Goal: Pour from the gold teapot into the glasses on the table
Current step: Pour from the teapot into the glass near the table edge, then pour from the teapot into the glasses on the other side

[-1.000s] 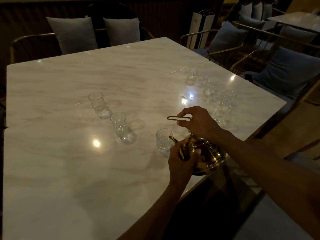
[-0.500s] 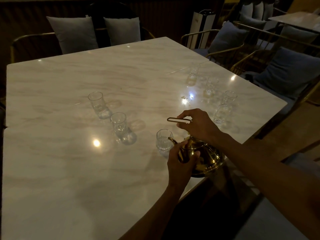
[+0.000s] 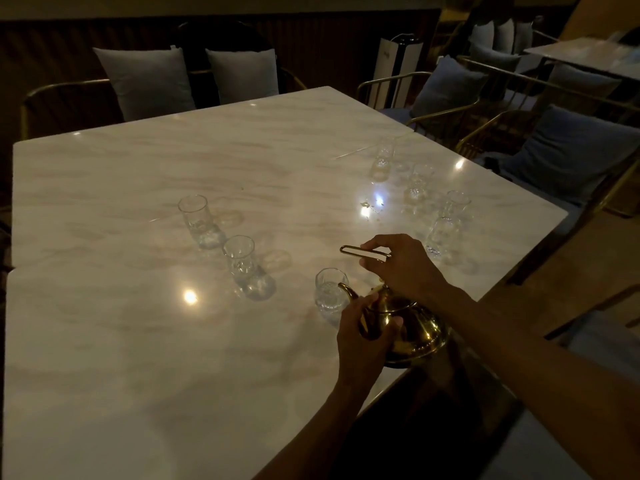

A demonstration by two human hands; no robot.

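The gold teapot (image 3: 414, 332) is over the near right edge of the marble table (image 3: 138, 341), tilted with its spout at the rim of the nearest glass (image 3: 329, 294). My right hand (image 3: 401, 265) grips the teapot's wire handle from above. My left hand (image 3: 363, 336) wraps round the pot's front, below the spout. Two more clear glasses (image 3: 198, 221) (image 3: 242, 263) stand in a diagonal row to the left. Several other glasses (image 3: 446, 223) stand at the right side of the table.
Gold-framed chairs with grey cushions (image 3: 149, 83) line the far side. Chairs with blue cushions (image 3: 571, 152) stand close along the right edge. A second table (image 3: 585, 53) is at the far right. The floor drops away beyond the near right edge.
The teapot and both hands have sunk slightly towards the nearest glass. Nothing else has moved.
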